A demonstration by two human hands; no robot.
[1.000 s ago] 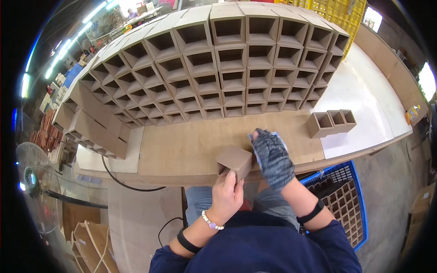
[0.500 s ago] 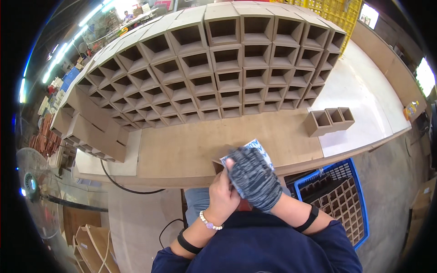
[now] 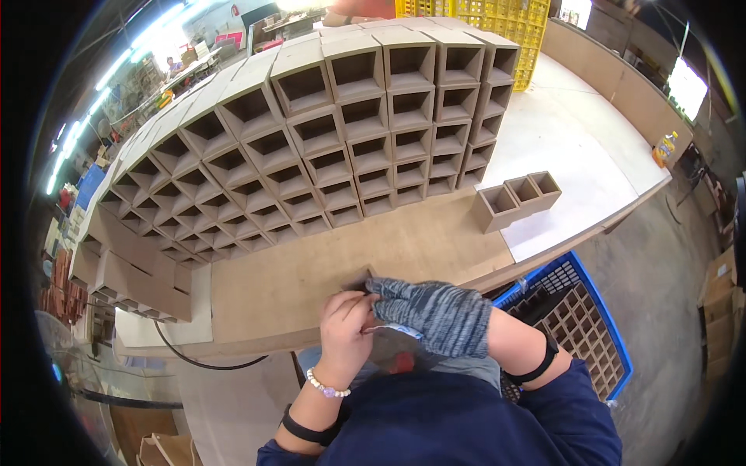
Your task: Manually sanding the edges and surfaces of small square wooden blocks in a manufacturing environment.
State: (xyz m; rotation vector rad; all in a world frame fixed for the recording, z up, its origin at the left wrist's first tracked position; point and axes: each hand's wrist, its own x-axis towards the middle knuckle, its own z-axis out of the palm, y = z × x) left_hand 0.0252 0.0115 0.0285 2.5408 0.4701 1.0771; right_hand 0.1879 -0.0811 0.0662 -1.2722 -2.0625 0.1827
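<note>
Has a small brown box mostly hidden just past the fingertips, above the near part of the desk: at about twelve o'clock from the bare left hand and ten o'clock from the gloved right hand. Shows only a flat, matt patch with a straight edge beyond the knuckles; cannot tell whether resting on the wood or lifted. Resembles in colour the square, open-ended, board-walled boxes stacked in rows from nine to twelve o'clock, and the three small boxes set side by side at two o'clock. Curls the left fingers inward, close together, with tips meeting the right fingertips; cannot tell whether gripping the box, the contact being covered. Stretches the right fingers toward nine o'clock, bunched and nearly straight inside a grey-and-black marled knit glove, closed over a thin, bendable sheet, white with blue print, with one edge peeping out at six o'clock below the palm and running toward the left thumb. Wears a string of pale round beads on the left wrist. Keeps a blue plastic crate of smooth rim beyond the desk edge at four o'clock, with square-celled brown pieces inside.
</note>
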